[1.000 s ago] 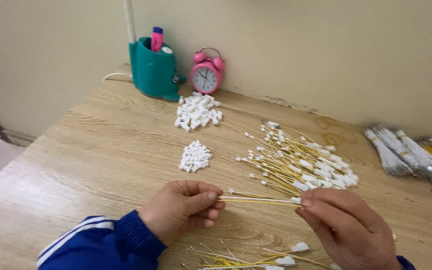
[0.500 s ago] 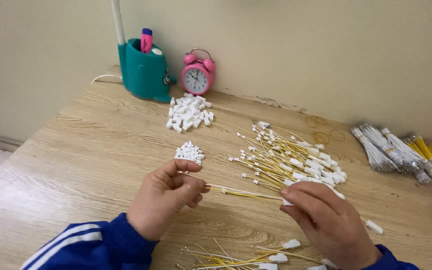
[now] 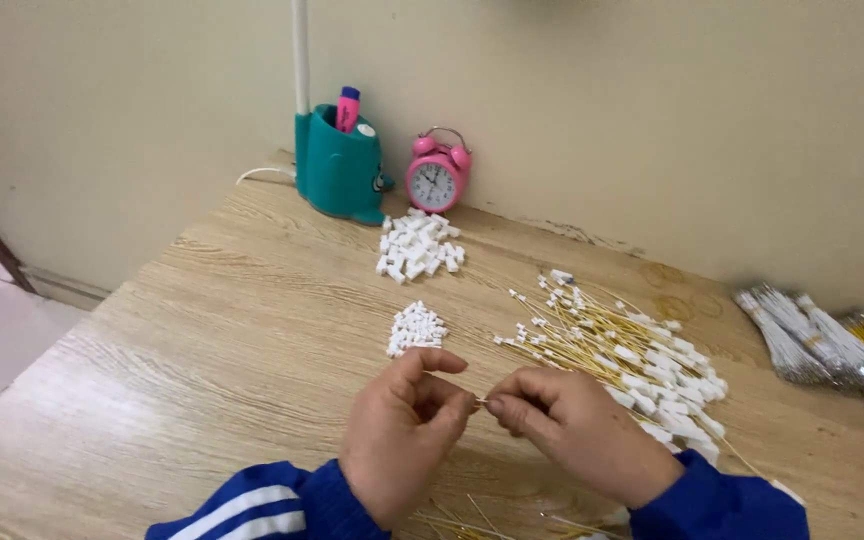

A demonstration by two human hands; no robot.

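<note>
Wooden table, yellow wire crosswise.

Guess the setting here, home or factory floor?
Likely a home desk used for piecework: a wooden table against a plain wall, a pink alarm clock and a teal pen holder, plus heaps of thin yellow wires and white connectors.

The scene is evenly and softly lit; only faint shadows are cast on the pale wood-grain bench. No glare is seen. Focus is slightly softened toward the edges.
</note>
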